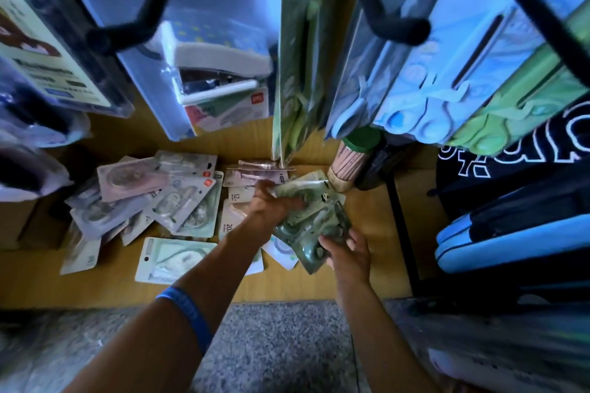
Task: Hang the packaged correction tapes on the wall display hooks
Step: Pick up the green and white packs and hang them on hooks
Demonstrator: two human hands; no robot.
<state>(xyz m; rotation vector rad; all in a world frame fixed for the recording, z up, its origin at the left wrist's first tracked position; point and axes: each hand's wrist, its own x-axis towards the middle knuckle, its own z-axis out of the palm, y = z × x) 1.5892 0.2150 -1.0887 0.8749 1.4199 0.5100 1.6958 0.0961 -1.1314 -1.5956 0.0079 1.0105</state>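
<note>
Both hands hold a stack of green correction tape packs (pixel 306 217): left hand (pixel 271 204) on top, right hand (pixel 348 252) pinching its near corner. The slick stack may fan apart and slide down among the loose packs (pixel 153 201) left of the fingers on the desk (pixel 367 233).

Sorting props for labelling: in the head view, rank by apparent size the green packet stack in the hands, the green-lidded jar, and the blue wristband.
1. green packet stack
2. green-lidded jar
3. blue wristband, though it sits nearer the camera, so this comparison is unsure.
</note>
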